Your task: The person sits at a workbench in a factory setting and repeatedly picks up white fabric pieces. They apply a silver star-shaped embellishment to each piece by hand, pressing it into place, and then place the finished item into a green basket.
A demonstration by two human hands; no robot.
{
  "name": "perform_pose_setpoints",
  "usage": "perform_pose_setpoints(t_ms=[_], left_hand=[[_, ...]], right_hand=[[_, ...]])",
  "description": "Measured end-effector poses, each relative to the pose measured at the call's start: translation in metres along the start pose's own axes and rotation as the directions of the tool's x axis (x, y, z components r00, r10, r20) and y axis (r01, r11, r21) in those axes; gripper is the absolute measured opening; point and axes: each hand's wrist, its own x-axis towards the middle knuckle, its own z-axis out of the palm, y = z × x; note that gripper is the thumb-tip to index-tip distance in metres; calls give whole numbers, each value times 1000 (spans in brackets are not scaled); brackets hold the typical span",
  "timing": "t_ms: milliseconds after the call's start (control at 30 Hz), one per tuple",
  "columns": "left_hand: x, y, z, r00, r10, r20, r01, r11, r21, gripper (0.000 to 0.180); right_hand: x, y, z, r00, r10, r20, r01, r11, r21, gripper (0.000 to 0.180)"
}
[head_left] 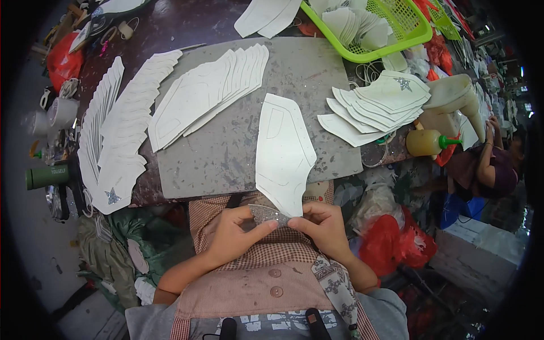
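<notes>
Their L hand (235, 228) pinches glitter pc (264, 213) over apron (249, 290), R hand (326, 225) has thumb & finger closed on lower tip of white pc (283, 147) at glitter pc's R end, w/ most of white pc on grey board (221, 167) btwn L stack (209, 93) & R stack (377, 107).

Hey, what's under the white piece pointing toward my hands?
The gray board shows around most of the white piece; its near tip reaches your right hand. Whatever lies directly beneath is covered.
</notes>
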Motion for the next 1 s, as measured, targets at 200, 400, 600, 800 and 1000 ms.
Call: perform_pose_setpoints(t_ms=[200, 400, 600, 800, 1000], left_hand=[[4, 3, 0, 998, 46, -44, -44, 998, 44, 20], [6, 3, 4, 994, 67, -89, -57, 992, 108, 16], [12, -14, 6, 990, 86, -108, -76, 992, 98, 17], [9, -20, 3, 935, 347, -68, -302, 883, 361, 28], [4, -15, 10, 943, 322, -83, -282, 906, 317, 35]], right_hand=[[3, -6, -2, 999, 9, 40, -6, 996, -85, 16], [6, -7, -8, 982, -12, 190, 10, 1000, 14, 21], [14, -7, 1, 986, -87, 142, 69, 990, 126, 28], [14, -3, -2, 997, 13, 82, -6, 996, -94, 30], [7, 2, -7, 988, -15, 153, 19, 999, -29, 25]])
